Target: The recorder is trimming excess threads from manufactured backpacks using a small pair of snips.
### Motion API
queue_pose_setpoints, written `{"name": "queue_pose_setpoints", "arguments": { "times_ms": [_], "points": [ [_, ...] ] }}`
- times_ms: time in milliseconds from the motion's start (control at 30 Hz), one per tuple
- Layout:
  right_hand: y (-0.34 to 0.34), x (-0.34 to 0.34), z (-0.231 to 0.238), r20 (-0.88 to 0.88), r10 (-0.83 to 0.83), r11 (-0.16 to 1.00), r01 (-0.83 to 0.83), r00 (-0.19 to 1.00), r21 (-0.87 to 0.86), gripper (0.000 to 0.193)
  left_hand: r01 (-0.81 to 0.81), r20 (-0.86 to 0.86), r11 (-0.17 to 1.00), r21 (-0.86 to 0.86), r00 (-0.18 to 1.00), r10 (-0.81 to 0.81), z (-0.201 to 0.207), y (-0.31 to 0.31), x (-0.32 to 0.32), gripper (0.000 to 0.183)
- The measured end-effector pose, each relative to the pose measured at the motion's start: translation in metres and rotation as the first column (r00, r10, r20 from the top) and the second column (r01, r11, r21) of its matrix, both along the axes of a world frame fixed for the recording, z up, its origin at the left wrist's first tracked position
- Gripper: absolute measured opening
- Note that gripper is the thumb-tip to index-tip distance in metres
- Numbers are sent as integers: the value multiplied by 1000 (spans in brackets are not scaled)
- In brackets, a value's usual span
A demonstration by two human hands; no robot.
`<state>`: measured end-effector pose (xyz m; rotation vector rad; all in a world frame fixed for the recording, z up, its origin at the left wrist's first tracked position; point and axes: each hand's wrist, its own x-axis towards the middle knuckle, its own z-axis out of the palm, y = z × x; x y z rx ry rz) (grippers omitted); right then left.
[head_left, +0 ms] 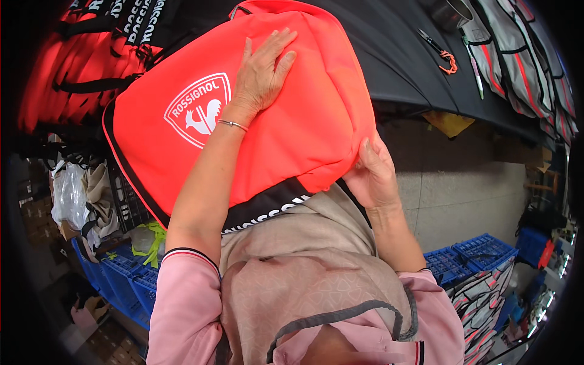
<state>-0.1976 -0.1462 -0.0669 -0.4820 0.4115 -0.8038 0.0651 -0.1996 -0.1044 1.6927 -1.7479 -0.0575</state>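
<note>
Where the red bag lies: a soft, bright red fabric bag [316, 103] with a white shield emblem and a black lower band is laid front panel up across the near edge of the black cloth-covered tabletop [392, 70], its lower end overhanging toward the wearer.
Beige apron: a light brown-beige fabric apron [316, 286] with dark grey binding lies directly below the bag's black band; the two appear to touch.
Right hand at the bag's side: the bare right hand [372, 176] grips the lower right edge, thumb along the red side, fingers curled in at the dark border; the fingertips are partly hidden.
Left hand on the panel: the bare left hand [263, 76] is spread flat beyond the emblem, fingers extended and nearly together, thumb apart; nothing is grasped.
Panel step, judged: smoothing or checking the front, one side steadied. Creases are noted toward the lower right corner.
Next move, judged: calls for a firm right-hand hold while the flat palm works toward those creases; loose fabric could fold again if released.
Tabletop, right of the bag: a slim black tool with an orange cord [448, 59] and a thin white-and-green pen [473, 66] lie near each other.
Far right part of the tabletop: a grey metal cup [449, 14] and overlapping grey fabric pieces with red stripes [517, 61].
Far left: stacked red fabric pieces with black straps [73, 67].
</note>
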Motion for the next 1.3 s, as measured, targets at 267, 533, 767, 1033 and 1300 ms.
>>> {"name": "queue_pose_setpoints", "arguments": {
  "times_ms": [267,533,767,1033,1300],
  "points": [
    [-6,12,-4,157,14,998,-22,988,55,46,-18,43,1000,-13,999,19,3,3,-4,46],
    [-30,-2,0,-121,36,995,-23,992,102,32,-57,196,998,33,979,49,1,7,-8,49],
    [-35,-13,-20,-405,-42,999,46,913,1,23,-22,153,999,30,988,17,0,5,-2,47],
    [-25,14,-6,142,-46,992,28,989,127,46,-24,-62,999,31,998,26,4,4,-1,39],
    [-25,21,4,94,2,998,-9,996,70,53,-58,-142,998,-18,988,55,5,3,-3,36]
  ]
}}
